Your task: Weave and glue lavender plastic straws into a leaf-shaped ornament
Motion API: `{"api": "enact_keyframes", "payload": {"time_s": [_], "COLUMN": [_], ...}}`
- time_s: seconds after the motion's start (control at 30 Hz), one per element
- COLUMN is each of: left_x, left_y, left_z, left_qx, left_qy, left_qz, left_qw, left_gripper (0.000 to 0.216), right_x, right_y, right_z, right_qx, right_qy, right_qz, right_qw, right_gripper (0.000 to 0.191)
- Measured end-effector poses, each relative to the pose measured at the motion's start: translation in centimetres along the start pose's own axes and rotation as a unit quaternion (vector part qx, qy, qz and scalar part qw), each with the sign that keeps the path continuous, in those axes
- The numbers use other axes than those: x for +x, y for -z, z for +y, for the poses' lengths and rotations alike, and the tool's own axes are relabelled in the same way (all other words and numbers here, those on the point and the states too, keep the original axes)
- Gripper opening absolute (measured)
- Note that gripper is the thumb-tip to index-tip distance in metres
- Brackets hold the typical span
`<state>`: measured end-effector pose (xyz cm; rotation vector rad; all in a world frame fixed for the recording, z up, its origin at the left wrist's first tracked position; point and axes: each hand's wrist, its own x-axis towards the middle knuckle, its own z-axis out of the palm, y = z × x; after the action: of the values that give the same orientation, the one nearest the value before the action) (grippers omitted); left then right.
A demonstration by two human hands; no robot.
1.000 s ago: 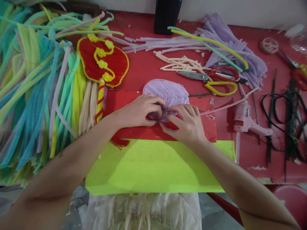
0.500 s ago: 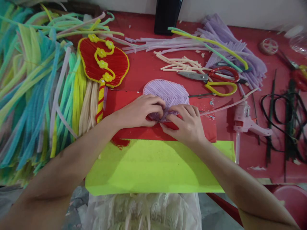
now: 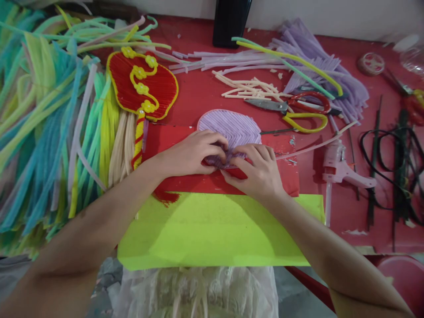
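Panel: purple, woven; lay flat on red sheet, mid-tabletop, toward near edge.
Left hand: pinched panel's near rim.
Right hand: pinched same rim, touching left.
Handling: judged light, soft, bendable; hold by rim.

Shifted only a little, at the lower edge of the purple woven piece — drawn a touch apart at the fingertips of the left hand and the right hand; bared slightly more purple strand between them; pressed the lower tip somewhat flatter on the red sheet; crept rightward a shade with the right fingertips.
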<state>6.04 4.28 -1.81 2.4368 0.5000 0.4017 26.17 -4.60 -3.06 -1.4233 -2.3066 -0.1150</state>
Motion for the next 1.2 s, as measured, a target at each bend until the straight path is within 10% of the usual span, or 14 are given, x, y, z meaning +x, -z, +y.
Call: {"api": "enact_keyframes", "payload": {"time_s": [1.2], "left_x": [0.04], "left_y": [-0.18], "left_z": [-0.19], "left_qx": [0.002], "left_qy": [-0.001], "left_qz": [-0.002], "left_qw": [1.000], "left_gripper": [0.017], "right_x": [0.08], "right_y": [-0.08], "right_z": [0.14], "right_qx": [0.019], "right_qy": [0.005], "right_qz": [0.012], "right_qw": [1.000], "right_gripper": [0.012]}}
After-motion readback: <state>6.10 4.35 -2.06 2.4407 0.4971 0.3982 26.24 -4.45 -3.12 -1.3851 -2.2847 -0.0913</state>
